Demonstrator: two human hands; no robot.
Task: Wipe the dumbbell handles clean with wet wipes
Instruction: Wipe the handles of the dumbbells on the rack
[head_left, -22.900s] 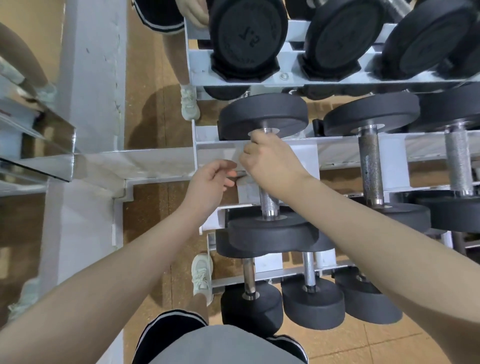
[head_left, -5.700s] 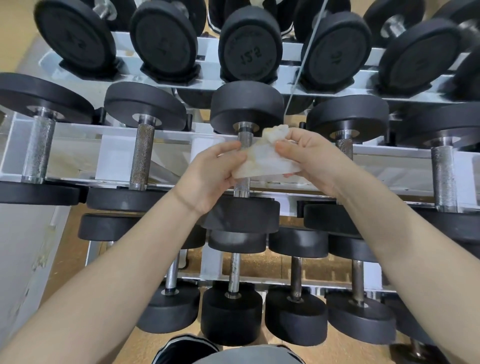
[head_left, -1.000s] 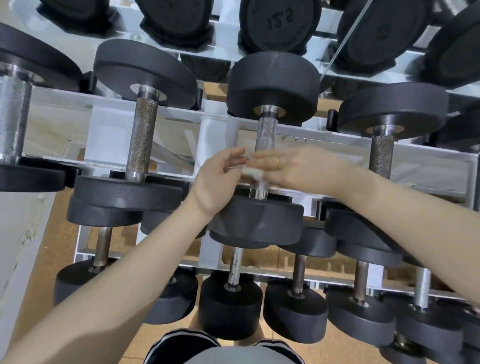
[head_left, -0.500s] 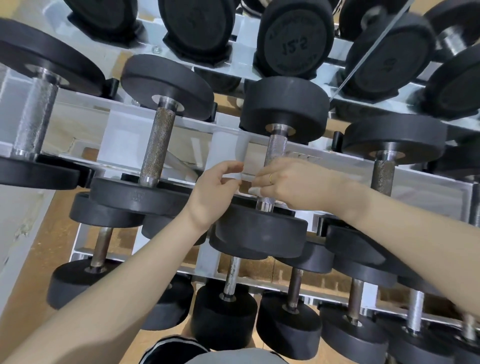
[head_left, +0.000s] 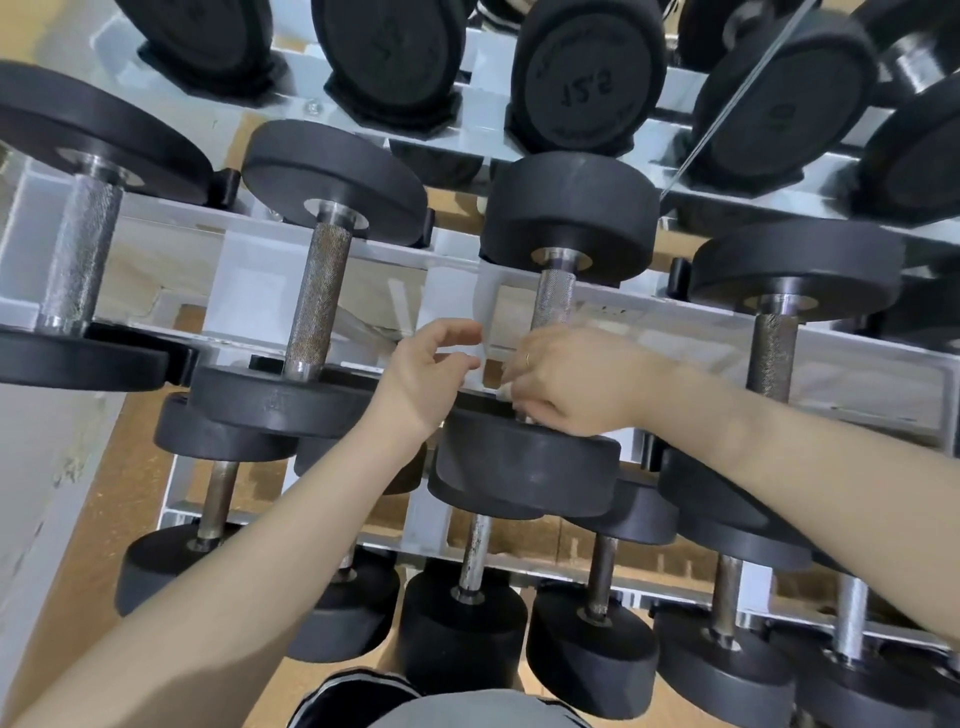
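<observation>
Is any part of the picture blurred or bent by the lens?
Head view: the right hand and left hand are motion-blurred; the grey knurled metal dumbbell handle between them stays sharp; the white metal rack rail bows from wide-angle distortion.

Floor: orange-brown speckled surface, showing between and under the shelves.
Rack: white metal, tiered shelves, running left to right.
Wall: pale, scuffed, at the near left.
Light: even, soft.
</observation>
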